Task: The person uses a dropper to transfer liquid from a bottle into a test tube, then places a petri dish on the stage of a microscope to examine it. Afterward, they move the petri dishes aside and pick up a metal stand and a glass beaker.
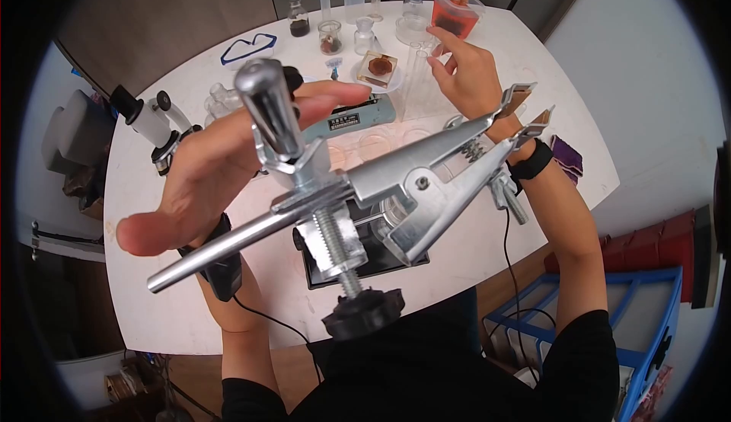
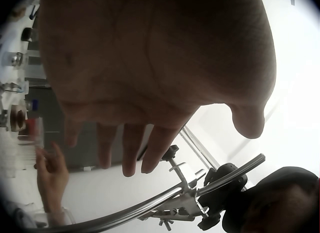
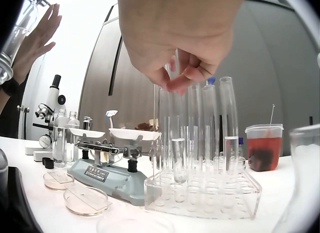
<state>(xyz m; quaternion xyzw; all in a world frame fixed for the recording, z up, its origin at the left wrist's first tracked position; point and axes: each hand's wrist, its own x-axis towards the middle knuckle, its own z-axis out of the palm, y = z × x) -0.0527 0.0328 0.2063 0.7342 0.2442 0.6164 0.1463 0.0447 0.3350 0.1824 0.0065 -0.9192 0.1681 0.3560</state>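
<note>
My left hand [image 1: 209, 167] is behind a metal clamp [image 1: 434, 193] and its rod in the head view, fingers straight and thumb spread. Nothing lies in its palm in the left wrist view. Over at the back right, my right hand [image 1: 468, 71] is above a clear test tube rack [image 3: 200, 213]. In the right wrist view, its thumb and fingers pinch the top of a test tube [image 3: 178, 150] with clear liquid in its lower part. That tube's rounded bottom is higher than those beside it. Another test tube [image 3: 230, 123] with liquid stands in the rack.
A blue-grey balance [image 1: 358, 117] sits left of the rack, with petri dishes [image 3: 85, 200] before it. A microscope [image 1: 156, 125] stands far left, safety goggles [image 1: 247, 49] behind. Glassware and a tub of red liquid [image 1: 454, 17] line the back. The clamp blocks the middle foreground.
</note>
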